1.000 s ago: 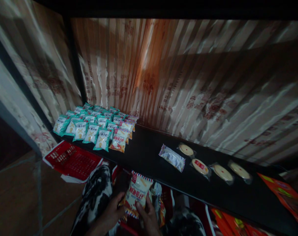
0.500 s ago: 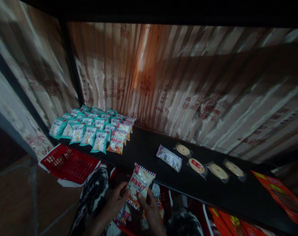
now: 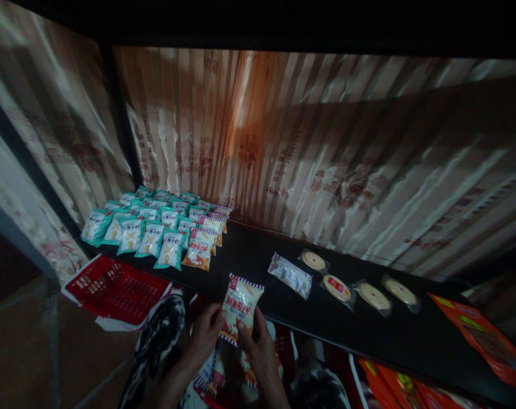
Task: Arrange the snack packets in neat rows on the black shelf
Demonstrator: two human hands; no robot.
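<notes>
Between my two hands I hold a snack bag with a red-and-blue striped edge, its printed front facing up, near the front edge of the black shelf. My left hand grips its left side. My right hand has the lower right side, thumb on the front. Beyond it, rows of teal-and-white snack bags stand on the shelf's left end. Beside them is a short row of matching striped bags. More bags lie below my hands, partly hidden.
Flat on the shelf lie a silvery-white packet, several wrapped round cakes and an orange package. A red basket sits at the lower left. More orange packages are below the shelf's front edge. Pleated sheeting hangs behind.
Both hands have raised the snack bag slightly toward the shelf, and it is a little more upright. The view has shifted slightly.
</notes>
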